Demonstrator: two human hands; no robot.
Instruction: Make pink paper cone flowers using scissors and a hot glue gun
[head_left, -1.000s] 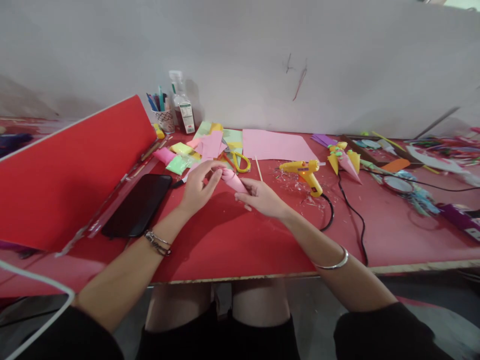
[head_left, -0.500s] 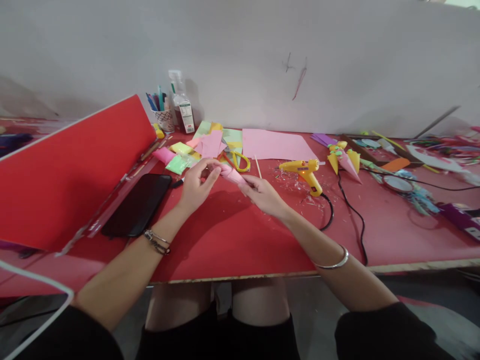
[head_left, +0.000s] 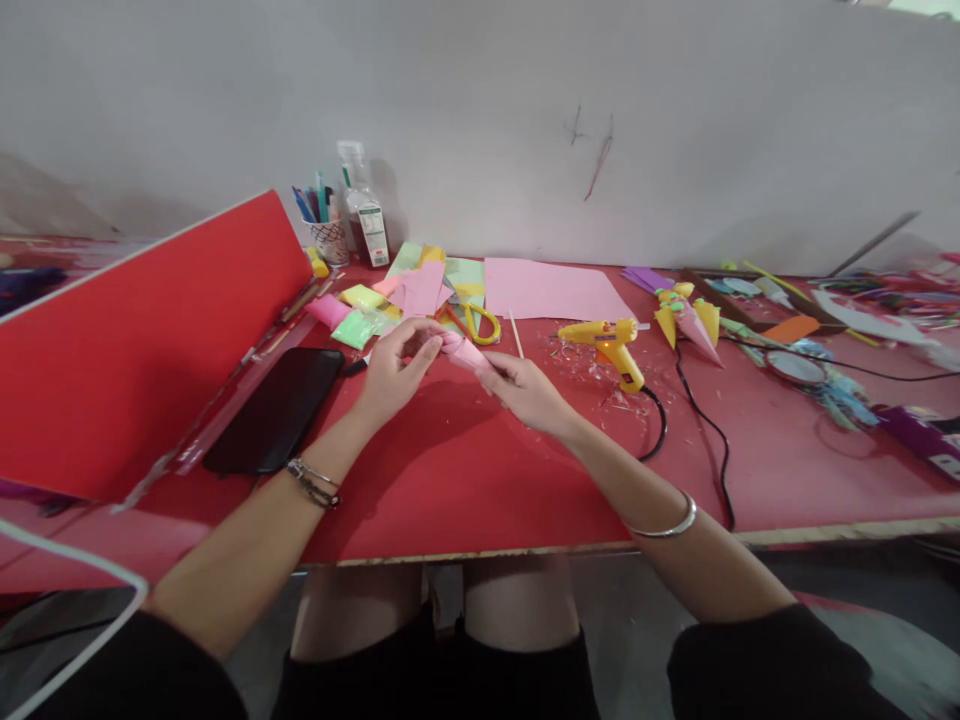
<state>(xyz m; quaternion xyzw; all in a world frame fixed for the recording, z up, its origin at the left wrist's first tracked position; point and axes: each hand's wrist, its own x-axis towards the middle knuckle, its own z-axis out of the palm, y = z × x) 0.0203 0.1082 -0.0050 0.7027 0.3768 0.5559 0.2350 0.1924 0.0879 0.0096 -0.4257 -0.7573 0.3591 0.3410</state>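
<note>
Both my hands hold a small pink paper cone [head_left: 465,352] just above the red table [head_left: 465,480]. My left hand [head_left: 394,370] pinches the cone's wide end with fingers curled. My right hand [head_left: 529,392] grips its narrow end from the right. Yellow-handled scissors [head_left: 480,322] lie right behind the cone. A yellow glue gun [head_left: 611,345] stands to the right of my right hand, its black cord [head_left: 705,430] trailing toward the table's front edge.
A black phone [head_left: 277,408] lies left of my left hand beside a tilted red board [head_left: 142,340]. Coloured paper scraps [head_left: 420,285], a pink sheet [head_left: 551,290], a pen cup [head_left: 326,230] and a bottle [head_left: 366,215] sit at the back. Finished paper cones [head_left: 686,320] and craft clutter lie right.
The cone has tipped slightly flatter and my right hand has slid a little up and toward its narrow end. Nothing else moved.
</note>
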